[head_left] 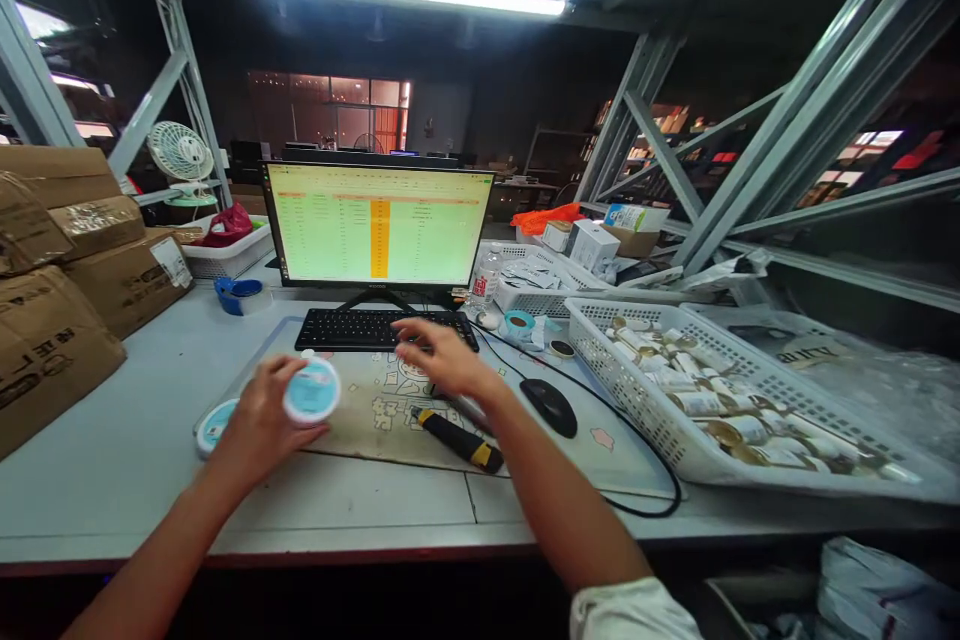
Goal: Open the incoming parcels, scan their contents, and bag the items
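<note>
My left hand (259,415) grips a round white tub (311,392) with a light blue label on its face, tilted up above the desk mat. Beside that wrist lies a similar blue-labelled tub (216,426), partly covered by the hand. My right hand (444,358) hovers at the front edge of the black keyboard (345,328), its fingers apart and nothing visible in them. Just below it, a black and yellow utility knife (459,440) rests on the printed desk mat (352,425). A small dark item under the right palm is too hidden to name.
A monitor (330,230) with a spreadsheet stands behind the keyboard. On the right are a mouse (549,407), its looping cable and a white basket (637,390) of small labelled containers. Cardboard boxes (52,350) and a blue tape dispenser (238,295) occupy the left.
</note>
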A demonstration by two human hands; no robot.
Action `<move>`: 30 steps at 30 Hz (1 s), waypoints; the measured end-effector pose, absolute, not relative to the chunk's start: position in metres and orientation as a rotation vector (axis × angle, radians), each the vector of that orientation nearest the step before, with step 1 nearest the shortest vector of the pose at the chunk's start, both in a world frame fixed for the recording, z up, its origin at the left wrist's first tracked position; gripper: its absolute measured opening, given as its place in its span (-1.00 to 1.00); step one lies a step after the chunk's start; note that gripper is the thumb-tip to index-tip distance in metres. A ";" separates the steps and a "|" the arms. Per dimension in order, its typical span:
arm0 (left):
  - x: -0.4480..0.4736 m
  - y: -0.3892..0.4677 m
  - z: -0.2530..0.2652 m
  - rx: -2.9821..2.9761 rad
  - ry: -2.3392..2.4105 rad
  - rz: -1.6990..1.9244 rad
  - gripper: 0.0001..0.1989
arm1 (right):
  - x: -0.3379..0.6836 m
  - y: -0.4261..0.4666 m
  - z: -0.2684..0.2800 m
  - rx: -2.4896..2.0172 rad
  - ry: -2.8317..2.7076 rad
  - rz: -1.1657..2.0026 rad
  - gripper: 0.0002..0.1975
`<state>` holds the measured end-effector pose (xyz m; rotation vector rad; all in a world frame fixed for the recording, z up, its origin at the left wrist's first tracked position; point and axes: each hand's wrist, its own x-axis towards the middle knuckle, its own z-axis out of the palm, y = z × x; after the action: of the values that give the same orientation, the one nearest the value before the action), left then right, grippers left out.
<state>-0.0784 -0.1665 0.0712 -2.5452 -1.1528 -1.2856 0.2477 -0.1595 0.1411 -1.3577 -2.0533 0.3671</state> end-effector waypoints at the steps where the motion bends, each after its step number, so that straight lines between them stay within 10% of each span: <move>1: -0.061 -0.162 0.081 -2.656 -1.043 -1.228 -0.20 | 0.231 -0.169 0.137 -1.247 -2.099 0.505 -0.41; 6: 0.001 -0.135 0.099 -2.907 -0.600 -1.335 -0.17 | 0.197 -0.177 0.102 -0.975 -1.721 1.065 -0.07; 11: 0.020 -0.119 0.064 -2.761 -0.337 -1.560 -0.50 | 0.198 -0.170 0.075 -0.674 -1.256 1.522 -0.29; 30: 0.022 -0.147 0.048 -2.854 -1.019 -2.012 -0.54 | 0.176 -0.186 0.061 -0.761 -1.507 1.185 -0.29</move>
<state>0.0216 -0.1467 0.0477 -2.8543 -1.0185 -2.0117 0.1758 -0.1864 0.0615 -0.7615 -1.5069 1.1854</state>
